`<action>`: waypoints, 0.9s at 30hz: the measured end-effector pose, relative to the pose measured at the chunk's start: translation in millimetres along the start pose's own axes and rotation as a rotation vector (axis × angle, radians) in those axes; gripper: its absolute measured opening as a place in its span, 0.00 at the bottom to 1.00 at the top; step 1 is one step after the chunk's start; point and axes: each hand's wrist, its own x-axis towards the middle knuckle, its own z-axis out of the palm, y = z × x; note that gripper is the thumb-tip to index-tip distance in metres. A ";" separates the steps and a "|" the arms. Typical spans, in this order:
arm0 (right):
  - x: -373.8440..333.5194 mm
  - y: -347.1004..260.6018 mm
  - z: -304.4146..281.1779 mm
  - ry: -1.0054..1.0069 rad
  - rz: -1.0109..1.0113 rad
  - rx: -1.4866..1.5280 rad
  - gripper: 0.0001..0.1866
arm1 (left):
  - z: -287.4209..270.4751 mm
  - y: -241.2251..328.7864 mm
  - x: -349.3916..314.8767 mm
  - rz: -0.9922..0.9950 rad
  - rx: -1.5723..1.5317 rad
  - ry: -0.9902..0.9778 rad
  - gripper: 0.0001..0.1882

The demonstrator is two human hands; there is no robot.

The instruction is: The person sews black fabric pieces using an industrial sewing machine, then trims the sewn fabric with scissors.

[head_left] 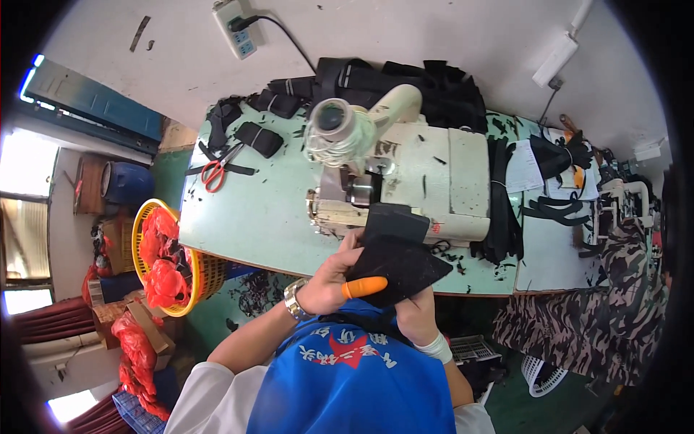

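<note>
Just in front of the cream sewing machine (434, 184), both my hands hold a dark piece of fabric (401, 269) over the near edge of the table. My left hand (332, 281), with an orange finger cover on its thumb and a metal-banded watch at the wrist, grips the left side of the piece. From below, my right hand (417, 316) holds it; most of its fingers are hidden behind the fabric. A smaller squarish dark flap (395, 222) stands up beyond the piece, next to the machine; whether the two are joined I cannot tell.
Red-handled scissors (213, 176) lie on the green tabletop (246, 217) near a folded black strap bundle (259, 139). More black webbing (405, 90) is heaped behind the machine. A yellow basket (206, 278) with red bags stands left. Papers (524, 166) and camouflage cloth (564, 329) are right.
</note>
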 end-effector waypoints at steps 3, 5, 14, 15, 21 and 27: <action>8.0 8.6 33.6 0.085 0.106 0.005 0.27 | -2.3 -0.9 -19.5 -0.068 -0.172 0.226 0.31; 18.1 12.9 55.7 0.028 0.060 -0.152 0.28 | -14.0 9.0 -27.7 0.011 -0.178 0.339 0.38; 66.2 48.0 177.1 0.356 0.344 0.454 0.21 | -186.2 -3.2 -114.2 -0.229 -0.516 0.042 0.37; 72.0 61.2 195.5 0.355 0.345 0.444 0.21 | -201.6 -10.8 -118.6 -0.104 -0.655 -0.171 0.38; 79.7 86.0 237.2 0.314 0.304 0.196 0.32 | -245.0 36.1 -148.1 -0.335 0.568 -0.293 0.34; 67.9 108.2 309.9 0.622 0.105 -0.372 0.41 | -313.7 11.7 -160.1 -0.268 -0.284 0.229 0.23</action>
